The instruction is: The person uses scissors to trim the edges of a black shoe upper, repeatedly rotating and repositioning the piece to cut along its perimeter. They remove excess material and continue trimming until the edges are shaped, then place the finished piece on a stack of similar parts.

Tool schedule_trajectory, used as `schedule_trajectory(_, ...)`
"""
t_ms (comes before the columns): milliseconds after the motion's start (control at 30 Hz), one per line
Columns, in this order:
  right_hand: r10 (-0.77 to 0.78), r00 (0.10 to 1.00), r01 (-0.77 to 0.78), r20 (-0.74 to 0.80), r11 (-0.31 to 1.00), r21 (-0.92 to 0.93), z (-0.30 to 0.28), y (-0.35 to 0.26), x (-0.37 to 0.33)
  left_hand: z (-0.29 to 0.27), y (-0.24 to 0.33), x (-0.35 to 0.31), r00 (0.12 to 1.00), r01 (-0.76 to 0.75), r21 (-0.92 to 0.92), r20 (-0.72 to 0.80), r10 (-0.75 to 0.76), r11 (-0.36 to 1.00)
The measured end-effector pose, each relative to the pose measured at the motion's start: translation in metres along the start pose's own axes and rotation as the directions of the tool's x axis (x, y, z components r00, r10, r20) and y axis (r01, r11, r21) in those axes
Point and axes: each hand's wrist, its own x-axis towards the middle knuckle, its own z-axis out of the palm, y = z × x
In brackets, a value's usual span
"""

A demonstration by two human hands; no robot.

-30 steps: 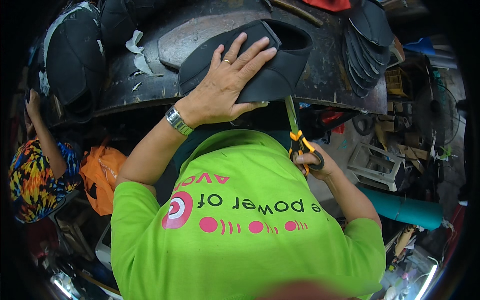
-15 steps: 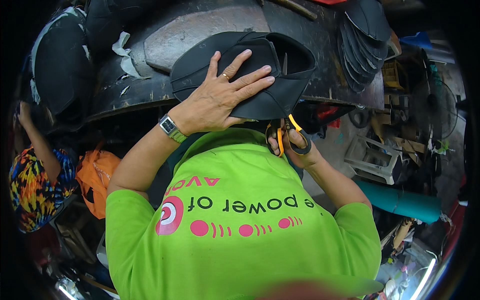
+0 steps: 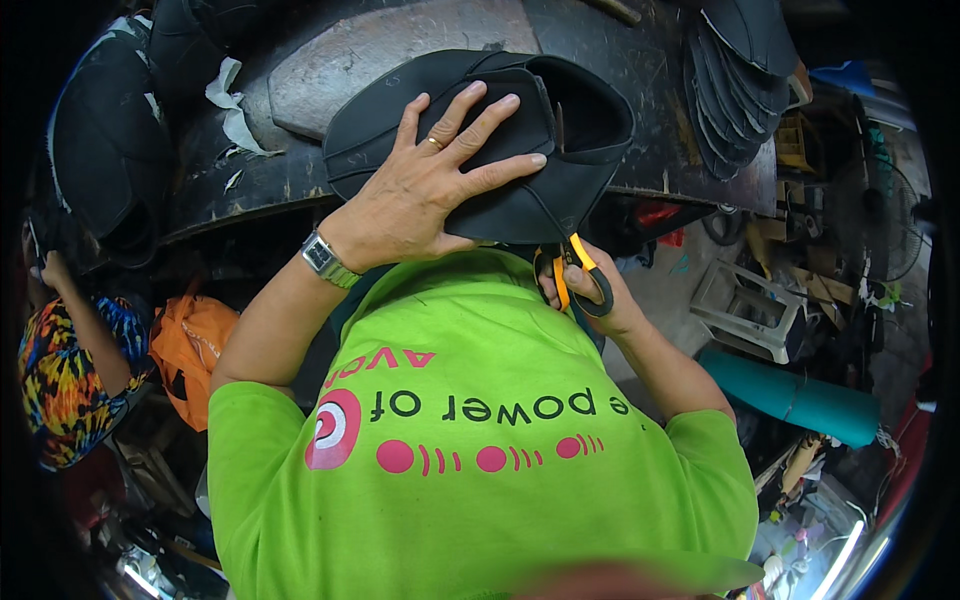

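Note:
My left hand (image 3: 425, 180) lies with spread fingers across a rounded black stitched piece (image 3: 515, 205), pressing it down at the table's near edge. It wears a ring, and a watch (image 3: 325, 258) sits on the wrist. At the right the piece has a deep opening (image 3: 590, 110). Below its lower right rim, my right hand (image 3: 605, 300) is closed round the yellow and black handles of a pair of scissors (image 3: 582, 255). A blade tip shows inside the opening; the rest of the blades is hidden by the piece.
A flat stone slab (image 3: 400, 50) lies on the dark table (image 3: 650, 110). White scraps (image 3: 235, 115) are left of it. Stacked black pieces (image 3: 730, 110) stand right, larger black ones (image 3: 110, 140) left. A co-worker's patterned sleeve (image 3: 70, 370) shows at far left, a plastic stool (image 3: 750, 310) at right.
The black piece and my left hand have shifted slightly left, and my index finger has spread away from the others. The scissors' blade tip has moved slightly left in the opening.

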Motion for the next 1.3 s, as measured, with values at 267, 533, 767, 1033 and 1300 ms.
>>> schedule_trajectory(267,0.035,0.999,-0.035,-0.041,0.999,0.013,-0.003,0.001,0.0,-0.006,0.0,0.002,1.0,-0.009,0.013,-0.01,0.009,1.0)
schedule_trajectory(533,0.035,0.996,-0.041,-0.083,0.997,-0.066,-0.013,0.007,0.007,-0.008,-0.001,0.004,0.999,-0.019,0.009,-0.039,0.019,1.0)
schedule_trajectory(767,-0.031,1.0,0.031,0.004,0.997,-0.064,-0.019,0.006,0.008,-0.01,-0.011,0.006,0.994,-0.051,0.029,-0.094,0.054,0.998)
schedule_trajectory(1033,0.03,0.998,-0.033,-0.056,0.998,-0.05,-0.014,0.003,0.005,-0.001,-0.028,0.013,0.969,-0.052,0.12,-0.234,0.08,0.991)
schedule_trajectory(1300,-0.014,0.994,0.01,-0.11,0.999,-0.043,-0.008,0.005,0.003,-0.003,-0.029,0.014,0.979,-0.033,0.135,-0.193,0.059,0.99)
